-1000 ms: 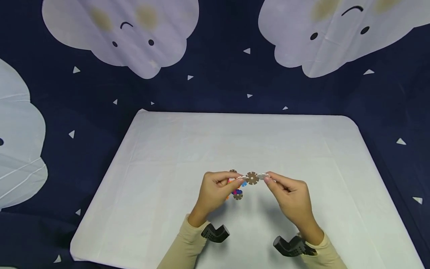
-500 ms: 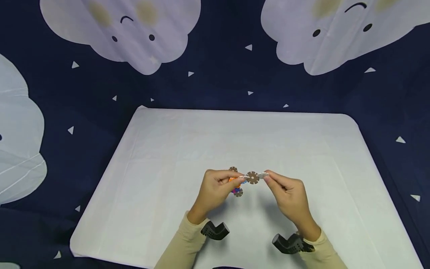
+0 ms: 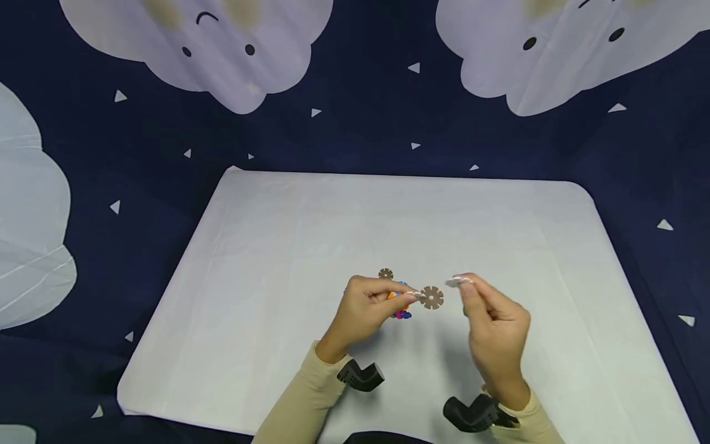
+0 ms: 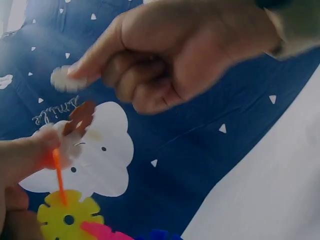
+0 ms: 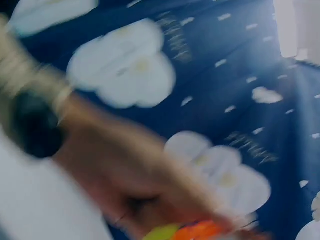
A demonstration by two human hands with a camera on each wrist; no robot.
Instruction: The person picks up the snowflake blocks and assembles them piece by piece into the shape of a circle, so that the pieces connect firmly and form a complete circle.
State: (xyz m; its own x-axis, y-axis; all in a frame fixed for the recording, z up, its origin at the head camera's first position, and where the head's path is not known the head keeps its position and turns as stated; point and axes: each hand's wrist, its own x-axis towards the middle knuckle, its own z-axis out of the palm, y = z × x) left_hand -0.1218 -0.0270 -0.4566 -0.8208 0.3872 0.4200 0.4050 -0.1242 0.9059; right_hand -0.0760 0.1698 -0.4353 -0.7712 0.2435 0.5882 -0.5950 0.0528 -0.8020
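Pulling away, the right hand (image 3: 496, 333) is pinching a flat white disc with a notched rim, apparently plastic (image 3: 456, 281), between thumb and finger. Half a second ago that piece was meeting a brown, flower-notched, plastic-looking disc (image 3: 431, 298); now a gap is showing between them. In my judgement this is leaving the brown disc without a neighbour on its right side; whether the two were ever interlocked I cannot tell.

The left hand (image 3: 362, 310) is gripping a second white, thin piece (image 3: 414, 295), from which the brown disc is projecting, apparently slotted in, above the white table (image 3: 277, 246). The brown disc is presenting its face to the head camera, a pale centre hole showing. Beneath the left hand, the left wrist view is showing a yellow notched disc (image 4: 82, 212) joining an orange strip-like piece (image 4: 59, 175) and a pink piece (image 4: 102, 232).
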